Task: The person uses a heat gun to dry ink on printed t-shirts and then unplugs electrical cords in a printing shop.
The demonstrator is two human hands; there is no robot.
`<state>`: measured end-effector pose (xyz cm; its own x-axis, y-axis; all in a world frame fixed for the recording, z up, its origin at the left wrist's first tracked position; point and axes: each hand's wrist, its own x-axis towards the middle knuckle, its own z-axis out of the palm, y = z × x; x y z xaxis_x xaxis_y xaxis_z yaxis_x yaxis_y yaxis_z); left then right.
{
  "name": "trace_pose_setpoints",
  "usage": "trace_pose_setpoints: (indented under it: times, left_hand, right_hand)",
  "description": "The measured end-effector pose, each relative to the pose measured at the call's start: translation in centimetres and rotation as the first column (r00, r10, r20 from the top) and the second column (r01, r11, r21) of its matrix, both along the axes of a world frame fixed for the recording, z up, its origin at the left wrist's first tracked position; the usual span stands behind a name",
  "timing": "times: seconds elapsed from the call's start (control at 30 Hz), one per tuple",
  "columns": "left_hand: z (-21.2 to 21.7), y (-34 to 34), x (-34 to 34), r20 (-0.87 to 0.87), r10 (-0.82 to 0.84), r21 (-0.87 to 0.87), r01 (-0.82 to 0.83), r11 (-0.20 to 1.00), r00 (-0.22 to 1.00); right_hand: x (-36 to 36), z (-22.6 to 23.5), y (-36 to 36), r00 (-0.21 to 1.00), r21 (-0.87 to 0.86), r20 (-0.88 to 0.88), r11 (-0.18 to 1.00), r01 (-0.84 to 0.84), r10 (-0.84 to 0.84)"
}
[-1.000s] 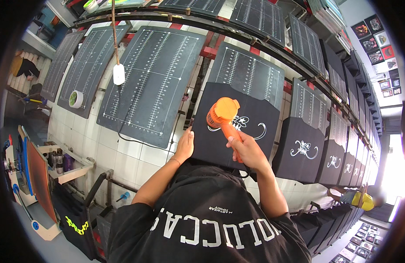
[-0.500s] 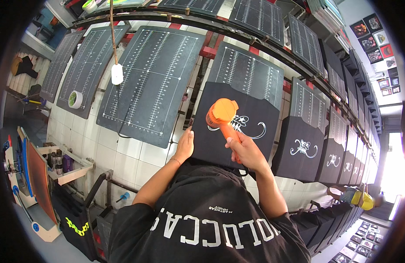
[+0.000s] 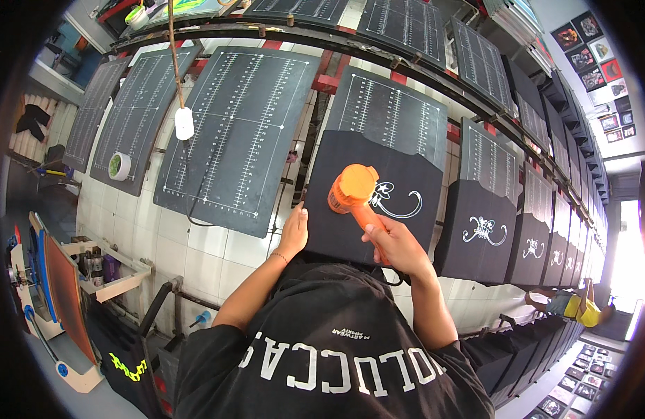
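My right hand (image 3: pixel 399 246) is closed around the handle of an orange hair dryer (image 3: pixel 357 185). Its round head hangs over a black T-shirt (image 3: pixel 340 241) stretched on a dark printing board (image 3: pixel 389 112). Part of a white curling print (image 3: pixel 399 202) shows beside the dryer; the dryer covers its left side. Against the left edge of the shirt-covered board rests my left hand (image 3: pixel 293 232), fingers stretched along that edge and partly hidden.
More black shirts with the same print (image 3: pixel 484 232) lie on boards to the right. Left stands a bare marked board (image 3: pixel 231 140), with a white plug (image 3: pixel 185 123) hanging over it. A small tub (image 3: pixel 120 166) sits farther left. A person in yellow (image 3: pixel 586 311) is at far right.
The dryer has shifted slightly down over the shirt and now hides the left curl of the print. My left hand keeps its place at the board's edge. The view has tilted slightly.
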<state>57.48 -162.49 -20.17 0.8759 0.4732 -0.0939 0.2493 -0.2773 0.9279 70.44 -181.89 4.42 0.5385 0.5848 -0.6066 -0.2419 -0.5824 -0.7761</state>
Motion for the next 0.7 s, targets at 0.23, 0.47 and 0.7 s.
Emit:
trace_pose_setpoints:
  times: [0.23, 0.47, 0.7]
  left_hand:
    - [2.3, 2.2, -3.3, -0.154, -0.071, 0.272, 0.111, 0.956, 0.986]
    - [21.2, 9.3, -12.8, -0.485, -0.834, -0.416, 0.769, 0.485, 0.264]
    - [22.1, 5.6, -15.3, -0.486, -0.874, -0.697, 0.603, 0.388, 0.001]
  right_hand:
    - [0.5, -0.3, -1.1, 0.999, 0.051, -0.041, 0.998, 0.032, -0.030]
    - [0.6, 0.0, -2.4, 0.995, 0.085, -0.027, 0.991, 0.102, -0.100]
    - [0.8, 0.3, -2.7, 0.997, 0.082, -0.017, 0.994, 0.079, -0.078]
